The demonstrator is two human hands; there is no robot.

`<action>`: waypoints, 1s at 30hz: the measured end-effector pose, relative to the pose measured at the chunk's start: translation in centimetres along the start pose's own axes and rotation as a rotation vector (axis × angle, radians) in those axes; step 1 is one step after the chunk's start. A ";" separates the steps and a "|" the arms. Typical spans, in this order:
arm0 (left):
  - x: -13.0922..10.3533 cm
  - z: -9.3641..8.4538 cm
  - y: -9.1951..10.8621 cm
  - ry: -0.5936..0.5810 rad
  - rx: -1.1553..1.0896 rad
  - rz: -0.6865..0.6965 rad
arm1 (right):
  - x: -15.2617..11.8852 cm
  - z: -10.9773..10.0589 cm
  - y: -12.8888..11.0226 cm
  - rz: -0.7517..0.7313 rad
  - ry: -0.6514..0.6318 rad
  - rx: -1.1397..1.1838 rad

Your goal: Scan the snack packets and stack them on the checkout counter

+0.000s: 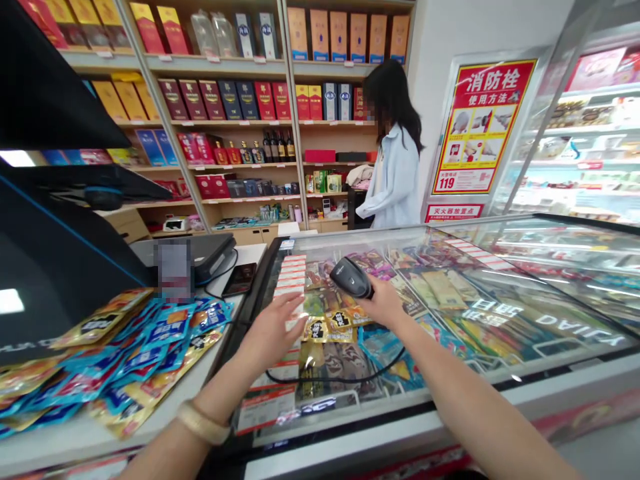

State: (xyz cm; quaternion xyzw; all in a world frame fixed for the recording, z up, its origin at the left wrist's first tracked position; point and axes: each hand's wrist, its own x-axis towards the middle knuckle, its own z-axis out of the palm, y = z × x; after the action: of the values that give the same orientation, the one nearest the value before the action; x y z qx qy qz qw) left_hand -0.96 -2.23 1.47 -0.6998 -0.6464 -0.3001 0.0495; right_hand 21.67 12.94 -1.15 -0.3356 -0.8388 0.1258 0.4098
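My right hand is wrapped around the handle of a black barcode scanner, held above the glass top of a chest freezer. The scanner's cord loops over the glass beneath. To the left, my left hand has its fingers stretched out and holds nothing; a bracelet is on that wrist. Just right of its fingertips are gold snack packets. A strip of price labels runs under the left fingers.
Blue and gold snack packets lie heaped on the counter at left. Behind them stand a dark monitor, a black device and a phone. A person stands beyond the freezer, near shelves of boxes.
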 end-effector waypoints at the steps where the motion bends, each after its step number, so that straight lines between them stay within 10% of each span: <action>1: 0.6 1.6 1.0 -0.062 -0.030 0.019 | 0.0 0.0 0.0 -0.002 0.004 -0.003; 7: 2.7 7.2 4.0 -0.289 -0.052 0.058 | 0.2 0.0 0.3 -0.004 0.015 -0.030; 16: 2.7 7.3 2.6 -0.262 -0.082 0.024 | 0.4 -0.1 0.4 -0.032 0.011 -0.010; 26: 3.1 5.1 -0.3 0.095 -0.211 -0.404 | 0.4 -0.2 0.9 -0.027 0.100 0.060; 30: 3.2 5.1 -1.2 0.211 -0.580 -0.593 | 0.4 -0.3 0.9 -0.036 0.110 0.116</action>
State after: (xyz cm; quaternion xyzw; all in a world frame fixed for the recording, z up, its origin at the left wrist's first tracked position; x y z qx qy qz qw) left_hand -0.29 3.06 -1.49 -0.4342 -0.6996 -0.5408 -0.1720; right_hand 22.14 13.83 -1.18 -0.3027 -0.8122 0.1481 0.4761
